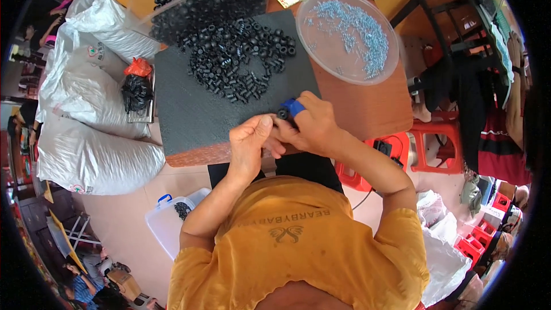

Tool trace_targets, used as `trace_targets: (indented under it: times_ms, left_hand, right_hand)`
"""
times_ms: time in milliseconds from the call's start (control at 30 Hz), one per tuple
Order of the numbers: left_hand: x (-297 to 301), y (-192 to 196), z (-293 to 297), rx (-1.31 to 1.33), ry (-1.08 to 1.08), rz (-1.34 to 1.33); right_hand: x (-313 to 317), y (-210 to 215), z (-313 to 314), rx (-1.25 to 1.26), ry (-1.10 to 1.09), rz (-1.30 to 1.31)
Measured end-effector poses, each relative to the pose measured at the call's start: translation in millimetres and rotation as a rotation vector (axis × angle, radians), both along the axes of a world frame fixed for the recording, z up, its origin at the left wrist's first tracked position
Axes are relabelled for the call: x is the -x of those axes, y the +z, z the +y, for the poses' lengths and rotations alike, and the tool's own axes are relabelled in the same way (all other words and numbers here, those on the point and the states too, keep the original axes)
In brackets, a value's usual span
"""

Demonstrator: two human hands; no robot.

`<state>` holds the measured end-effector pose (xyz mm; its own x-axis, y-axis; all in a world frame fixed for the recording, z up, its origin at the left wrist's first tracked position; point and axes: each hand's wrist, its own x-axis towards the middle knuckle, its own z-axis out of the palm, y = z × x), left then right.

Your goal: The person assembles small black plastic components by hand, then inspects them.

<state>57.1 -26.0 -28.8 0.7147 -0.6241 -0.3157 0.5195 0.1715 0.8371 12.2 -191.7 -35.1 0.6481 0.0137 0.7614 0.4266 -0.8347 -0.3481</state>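
1. A small black ring part [283,113] sits at the near edge of the dark foam mat [189,109], pinched by the right hand [310,126] — a blue-taped finger [293,106] over it.
2. The left hand [249,140] is curled, fingertips touching the right hand.
3. Beyond — a heap of black parts [238,60] and a clear round dish of small blue-grey screws [350,34].

small workshop | heaped black parts [235,51] | stuffed white sacks [97,155]
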Motion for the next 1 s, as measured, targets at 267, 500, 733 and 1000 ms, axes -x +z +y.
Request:
trace_targets:
  times_ms: [267,500,733,1000]
  left_hand:
    - [-56,12,3,-0.424,0.176,-1.004]
    - [-98,22,-14,-0.563,0.154,-1.485]
    - [-111,20,-42,-0.559,0.041,-1.697]
    - [-124,15,-80,-0.790,-0.241,-1.667]
  right_hand:
    - [-69,74,-116,0.304,-0.348,-0.179]
    - [-173,106,-227,0.349,-0.658,0.047]
    - [-170,90,-219,0.294,-0.684,0.075]
    - [-90,79,-141,0.173,-0.387,0.033]
